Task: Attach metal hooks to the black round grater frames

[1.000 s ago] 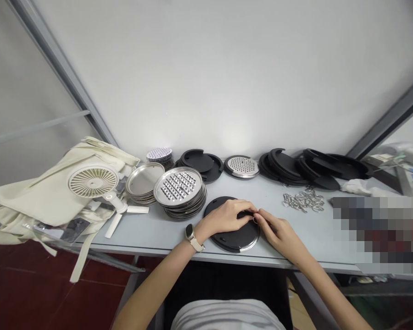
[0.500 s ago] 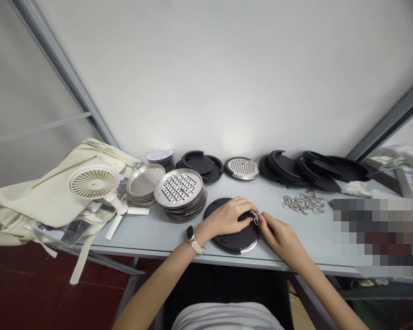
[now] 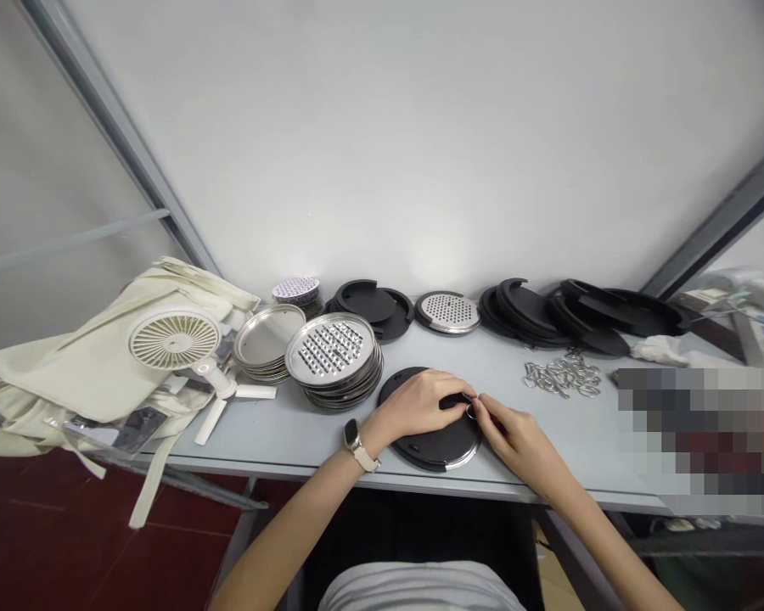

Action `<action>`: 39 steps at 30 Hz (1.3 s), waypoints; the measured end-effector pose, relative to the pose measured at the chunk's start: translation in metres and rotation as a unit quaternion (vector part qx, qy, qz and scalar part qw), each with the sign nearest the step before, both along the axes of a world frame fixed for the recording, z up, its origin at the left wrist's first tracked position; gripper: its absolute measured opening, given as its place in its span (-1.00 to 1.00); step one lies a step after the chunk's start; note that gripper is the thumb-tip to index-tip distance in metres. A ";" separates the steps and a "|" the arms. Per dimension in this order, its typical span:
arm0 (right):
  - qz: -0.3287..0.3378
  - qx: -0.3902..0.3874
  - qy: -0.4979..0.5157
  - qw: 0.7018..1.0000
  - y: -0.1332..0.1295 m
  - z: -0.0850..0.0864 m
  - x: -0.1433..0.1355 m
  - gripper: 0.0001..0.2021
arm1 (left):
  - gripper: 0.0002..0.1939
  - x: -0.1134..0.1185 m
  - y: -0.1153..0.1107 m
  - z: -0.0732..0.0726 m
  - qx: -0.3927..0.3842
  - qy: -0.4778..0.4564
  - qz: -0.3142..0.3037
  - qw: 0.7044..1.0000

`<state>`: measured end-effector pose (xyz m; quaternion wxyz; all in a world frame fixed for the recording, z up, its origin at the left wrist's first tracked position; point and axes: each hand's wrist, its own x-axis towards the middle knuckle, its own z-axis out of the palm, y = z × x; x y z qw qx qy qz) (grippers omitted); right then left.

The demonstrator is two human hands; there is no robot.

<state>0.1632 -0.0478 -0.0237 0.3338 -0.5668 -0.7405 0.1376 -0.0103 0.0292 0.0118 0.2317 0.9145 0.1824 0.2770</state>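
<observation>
A black round holder (image 3: 442, 445) with a metal disc's rim showing at its lower right edge lies near the table's front. Across its top rests my left hand (image 3: 420, 406), with fingers and thumb curled toward the right edge, gripping it there. My right hand (image 3: 504, 428) pinches a small metal wire loop (image 3: 471, 412) at that edge, almost touching my left fingertips. Whether the loop passes through the holder is hidden by my fingers. To the right lies a pile of similar metal loops (image 3: 561, 375).
Stacked metal grater discs (image 3: 332, 348) and plain metal discs (image 3: 268, 335) stand left of my hands. Behind are black holders (image 3: 522, 310) and a holder with a perforated metal disc (image 3: 449, 312). A white handheld fan (image 3: 175, 339) lies on a cream bag (image 3: 70, 356) at left.
My right fingertips have shifted slightly left, closer to my left fingers. The metal loop has moved a little left with them and more of it is covered.
</observation>
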 end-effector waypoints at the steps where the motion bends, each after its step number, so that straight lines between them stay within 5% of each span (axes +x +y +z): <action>1: -0.002 -0.001 0.002 1.000 0.000 0.001 0.000 -0.75 | -0.79 0.000 0.000 0.000 -0.001 -0.001 0.002 1.000; 29: -0.007 0.022 0.020 1.000 0.001 0.001 -0.002 -0.75 | -0.76 -0.001 0.001 -0.002 -0.029 -0.010 -0.011 0.999; 39: 0.009 -0.022 0.009 1.000 0.001 0.002 0.000 -0.75 | -0.78 -0.001 0.001 0.000 -0.027 -0.014 -0.022 0.999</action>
